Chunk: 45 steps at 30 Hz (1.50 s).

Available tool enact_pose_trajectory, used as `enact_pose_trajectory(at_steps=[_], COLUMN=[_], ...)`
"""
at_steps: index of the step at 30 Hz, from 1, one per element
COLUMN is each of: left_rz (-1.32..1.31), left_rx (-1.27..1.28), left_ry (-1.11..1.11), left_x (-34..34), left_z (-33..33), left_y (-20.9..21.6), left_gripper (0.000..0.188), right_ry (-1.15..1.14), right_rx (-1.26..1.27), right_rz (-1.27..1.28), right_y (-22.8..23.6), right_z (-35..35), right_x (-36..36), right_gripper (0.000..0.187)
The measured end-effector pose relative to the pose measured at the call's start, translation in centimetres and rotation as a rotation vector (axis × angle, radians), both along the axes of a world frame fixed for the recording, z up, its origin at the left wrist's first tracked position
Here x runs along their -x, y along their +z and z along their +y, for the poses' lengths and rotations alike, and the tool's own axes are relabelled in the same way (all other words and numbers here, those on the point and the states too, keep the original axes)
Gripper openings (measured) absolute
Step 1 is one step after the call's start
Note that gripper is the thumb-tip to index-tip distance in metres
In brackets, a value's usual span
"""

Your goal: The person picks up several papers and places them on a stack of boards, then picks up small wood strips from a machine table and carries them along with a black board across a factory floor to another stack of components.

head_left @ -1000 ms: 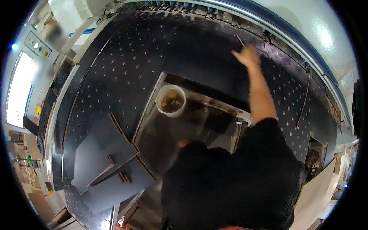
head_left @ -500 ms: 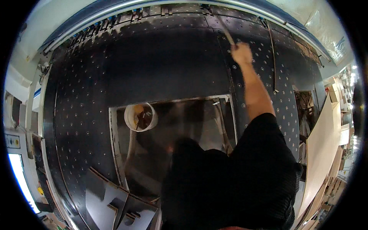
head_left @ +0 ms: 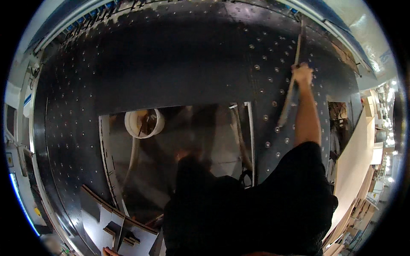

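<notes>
On the dark, stud-dotted table (head_left: 179,64), a long thin pale strip (head_left: 287,106) slants across the right side. My right hand (head_left: 303,73) is closed around its middle, arm stretched forward; whether a second strip lies along it I cannot tell. Low on the left, cut panel pieces (head_left: 98,224) with grey-white faces and brown edges overlap one another, some with notches. Fingers of my left hand (head_left: 110,251) curl over the edge of one piece at the bottom of the view; the rest of that hand is out of sight.
A white bucket (head_left: 159,128) with mixed scraps stands by a cutout in the table's near edge, where my body is. A pale hose (head_left: 132,162) runs down beneath it. Large pale boards (head_left: 354,170) lean at the right. A machine rail (head_left: 294,4) borders the far side.
My right hand has moved right and nearer with a strip, to where another strip lay. Fingers of my left hand have come into view at the panel pieces. The view has shifted.
</notes>
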<state>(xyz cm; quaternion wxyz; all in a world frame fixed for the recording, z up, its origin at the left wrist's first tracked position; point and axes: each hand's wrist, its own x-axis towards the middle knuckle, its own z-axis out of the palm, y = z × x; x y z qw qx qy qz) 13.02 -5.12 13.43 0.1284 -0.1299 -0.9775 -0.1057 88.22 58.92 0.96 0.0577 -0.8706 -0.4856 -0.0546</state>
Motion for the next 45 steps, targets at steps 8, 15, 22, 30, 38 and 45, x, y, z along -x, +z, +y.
enact_pose_trajectory(at_steps=[8,15,22,30,38,45], left_rz=[0.018,-0.085,0.128,-0.061,-0.024,0.089], left_rx=[-0.125,-0.298,0.031,-0.302,-0.512,-0.641], left_ry=[-0.085,-0.02,-0.138,-0.062,0.035,0.126], left_x=[1.9,2.8,9.2,8.3,3.1,-1.7], left_z=[-4.6,0.6,-1.8,-9.0,-11.0,-12.5], left_y=[-5.7,-1.8,-3.2,-2.8,-4.4,-1.4], left_gripper=[0.04,0.046,0.048,0.043,0.032,0.026], right_ry=[0.022,0.012,-0.144,-0.142,0.176,0.293], right_rx=[0.311,-0.189,-0.141,0.129,-0.542,-0.902], right_rz=[0.149,0.205,0.219,0.216,1.725,2.637], right_y=[6.8,4.4,2.9,-0.6,0.9,0.9], right_z=[-16.9,-20.9,-6.0,3.2,0.3,4.2], right_x=[8.7,-2.7,-5.4,-10.8,3.8,17.1], right_gripper=[0.049,0.042,0.08,0.08,0.033,0.06])
